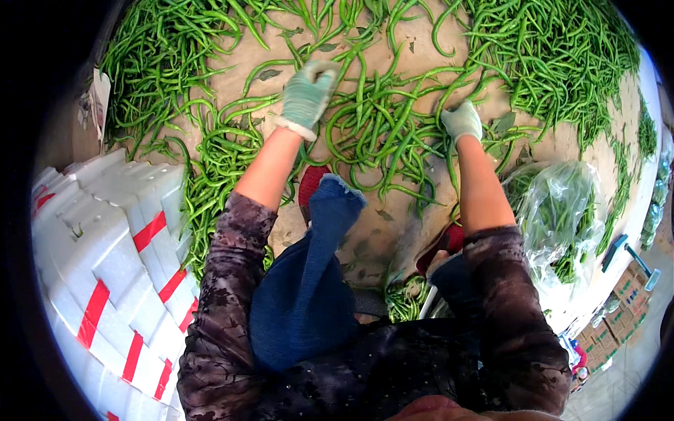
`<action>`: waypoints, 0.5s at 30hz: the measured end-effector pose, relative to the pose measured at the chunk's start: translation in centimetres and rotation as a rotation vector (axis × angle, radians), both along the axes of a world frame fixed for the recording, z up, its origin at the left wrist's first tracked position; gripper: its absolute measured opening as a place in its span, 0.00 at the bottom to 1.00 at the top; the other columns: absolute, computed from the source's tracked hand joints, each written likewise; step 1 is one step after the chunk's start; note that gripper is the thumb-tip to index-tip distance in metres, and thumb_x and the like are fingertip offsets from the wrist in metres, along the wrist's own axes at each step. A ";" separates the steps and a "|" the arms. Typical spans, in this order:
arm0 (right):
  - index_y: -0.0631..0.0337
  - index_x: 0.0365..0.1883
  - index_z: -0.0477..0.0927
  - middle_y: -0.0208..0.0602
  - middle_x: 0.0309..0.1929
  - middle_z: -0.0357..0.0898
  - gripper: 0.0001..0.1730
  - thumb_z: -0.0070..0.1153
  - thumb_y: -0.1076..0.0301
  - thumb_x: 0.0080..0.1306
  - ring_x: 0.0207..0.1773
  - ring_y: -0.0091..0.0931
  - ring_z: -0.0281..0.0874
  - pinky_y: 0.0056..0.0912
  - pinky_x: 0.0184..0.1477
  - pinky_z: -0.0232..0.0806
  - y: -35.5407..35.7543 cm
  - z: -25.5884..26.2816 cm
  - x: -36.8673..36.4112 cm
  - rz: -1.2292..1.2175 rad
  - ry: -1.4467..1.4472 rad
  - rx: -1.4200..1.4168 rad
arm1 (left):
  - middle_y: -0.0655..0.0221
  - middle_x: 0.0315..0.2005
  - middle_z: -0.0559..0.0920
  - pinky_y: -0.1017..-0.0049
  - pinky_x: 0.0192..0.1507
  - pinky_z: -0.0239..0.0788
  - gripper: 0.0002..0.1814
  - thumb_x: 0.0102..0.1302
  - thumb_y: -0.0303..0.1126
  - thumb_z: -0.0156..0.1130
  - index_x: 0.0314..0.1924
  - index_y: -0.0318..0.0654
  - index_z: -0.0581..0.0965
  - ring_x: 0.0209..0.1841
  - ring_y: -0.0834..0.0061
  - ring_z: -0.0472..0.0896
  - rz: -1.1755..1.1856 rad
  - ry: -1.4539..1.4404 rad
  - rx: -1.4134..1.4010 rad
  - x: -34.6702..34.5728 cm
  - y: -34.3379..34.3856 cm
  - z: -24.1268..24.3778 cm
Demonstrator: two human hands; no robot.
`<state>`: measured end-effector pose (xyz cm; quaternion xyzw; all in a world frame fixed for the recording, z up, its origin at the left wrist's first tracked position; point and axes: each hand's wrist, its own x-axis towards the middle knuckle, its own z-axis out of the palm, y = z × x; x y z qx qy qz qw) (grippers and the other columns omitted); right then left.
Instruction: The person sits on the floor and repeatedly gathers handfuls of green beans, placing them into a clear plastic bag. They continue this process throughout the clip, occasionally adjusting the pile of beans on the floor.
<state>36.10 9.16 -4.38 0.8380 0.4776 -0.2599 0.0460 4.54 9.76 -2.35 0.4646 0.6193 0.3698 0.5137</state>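
Note:
Long green chili peppers (389, 121) lie in a loose heap on a brown sheet (337, 231) between my hands. My left hand (308, 97), in a pale green knit glove, is blurred above the heap's upper left side; whether it holds a pepper is hard to tell. On the heap's right edge, my right hand (463, 121) wears a similar glove and touches peppers with its fingers bent down; its grip is hidden. Loose dark leaves (269, 74) are scattered among the peppers.
Larger pepper piles rise at the upper left (152, 68) and upper right (563, 63). White foam boxes (105, 210) with red tape stand at left. A clear plastic bag (563, 210) of peppers sits at right, near a blue-handled tool (634, 258) and stacked cartons (616, 310).

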 end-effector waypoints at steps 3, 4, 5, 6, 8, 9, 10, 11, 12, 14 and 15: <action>0.66 0.49 0.74 0.49 0.42 0.82 0.25 0.65 0.62 0.56 0.43 0.37 0.82 0.38 0.45 0.73 -2.2 -3.9 4.2 -0.327 0.418 0.274 | 0.67 0.28 0.81 0.76 0.31 0.70 0.12 0.67 0.36 0.57 0.43 0.37 0.81 0.26 0.78 0.78 -0.121 0.276 0.153 2.5 2.1 -1.5; 0.65 0.49 0.75 0.47 0.41 0.82 0.23 0.64 0.65 0.58 0.41 0.35 0.82 0.36 0.41 0.73 -3.1 -2.7 3.3 -0.530 0.655 0.278 | 0.65 0.28 0.82 0.73 0.32 0.70 0.14 0.67 0.38 0.57 0.44 0.36 0.81 0.26 0.75 0.79 -0.130 0.398 0.122 1.8 2.7 -2.5; 0.65 0.49 0.75 0.45 0.40 0.82 0.20 0.63 0.68 0.60 0.38 0.33 0.81 0.33 0.38 0.74 -4.2 -1.2 3.0 -0.740 0.879 0.278 | 0.62 0.29 0.82 0.71 0.32 0.71 0.15 0.67 0.40 0.57 0.44 0.36 0.81 0.26 0.72 0.80 -0.144 0.509 0.091 1.4 3.2 -3.2; 0.64 0.48 0.75 0.42 0.39 0.81 0.16 0.60 0.72 0.61 0.36 0.30 0.80 0.31 0.36 0.73 -5.2 0.6 3.9 -0.836 1.082 0.312 | 0.54 0.33 0.83 0.66 0.39 0.72 0.21 0.66 0.49 0.57 0.42 0.36 0.81 0.33 0.62 0.82 -0.293 0.573 -0.016 1.3 3.9 -2.9; 0.63 0.46 0.75 0.40 0.38 0.80 0.12 0.56 0.78 0.63 0.33 0.28 0.78 0.28 0.33 0.73 -7.2 3.4 4.2 -0.869 1.349 0.398 | 0.53 0.42 0.82 0.63 0.47 0.71 0.25 0.65 0.52 0.57 0.49 0.37 0.78 0.43 0.56 0.81 -0.516 0.685 -0.157 2.7 3.2 -1.4; 0.63 0.45 0.75 0.40 0.38 0.79 0.11 0.55 0.78 0.63 0.33 0.28 0.77 0.28 0.33 0.73 -8.0 4.4 3.6 -0.804 1.407 0.452 | 0.53 0.47 0.82 0.61 0.52 0.70 0.28 0.65 0.53 0.56 0.53 0.38 0.77 0.48 0.54 0.80 -0.627 0.743 -0.226 3.5 3.0 -0.9; 0.63 0.44 0.75 0.40 0.38 0.79 0.10 0.54 0.79 0.64 0.32 0.28 0.77 0.28 0.33 0.73 -8.3 5.3 2.5 -0.737 1.472 0.498 | 0.51 0.49 0.80 0.60 0.54 0.69 0.31 0.63 0.56 0.57 0.54 0.36 0.76 0.51 0.52 0.79 -0.676 0.730 -0.302 3.8 2.3 -2.0; 0.64 0.40 0.75 0.38 0.34 0.79 0.07 0.51 0.80 0.64 0.31 0.26 0.75 0.27 0.32 0.71 -8.3 5.8 1.0 -0.686 1.487 0.530 | 0.51 0.49 0.81 0.60 0.53 0.69 0.30 0.63 0.55 0.57 0.54 0.36 0.76 0.51 0.54 0.79 -0.674 0.750 -0.319 3.9 2.0 -3.1; 0.64 0.40 0.75 0.38 0.34 0.78 0.07 0.50 0.80 0.64 0.30 0.26 0.75 0.26 0.32 0.70 -8.1 5.3 0.6 -0.645 1.401 0.544 | 0.52 0.46 0.82 0.62 0.52 0.69 0.31 0.62 0.56 0.59 0.52 0.37 0.77 0.49 0.56 0.80 -0.637 0.713 -0.284 4.2 2.1 -4.3; 0.64 0.42 0.76 0.35 0.34 0.78 0.10 0.48 0.78 0.63 0.31 0.25 0.75 0.26 0.34 0.69 -6.7 3.9 0.8 -0.234 0.885 0.377 | 0.54 0.41 0.83 0.65 0.50 0.70 0.29 0.61 0.55 0.60 0.50 0.38 0.79 0.44 0.59 0.82 -0.600 0.633 -0.264 4.1 1.8 -5.3; 0.59 0.45 0.78 0.34 0.38 0.79 0.14 0.52 0.76 0.60 0.35 0.28 0.78 0.32 0.37 0.71 -5.8 4.2 -1.0 0.131 0.610 0.404 | 0.55 0.39 0.84 0.66 0.49 0.71 0.26 0.61 0.52 0.61 0.50 0.39 0.79 0.42 0.61 0.83 -0.600 0.592 -0.271 3.5 1.8 -5.2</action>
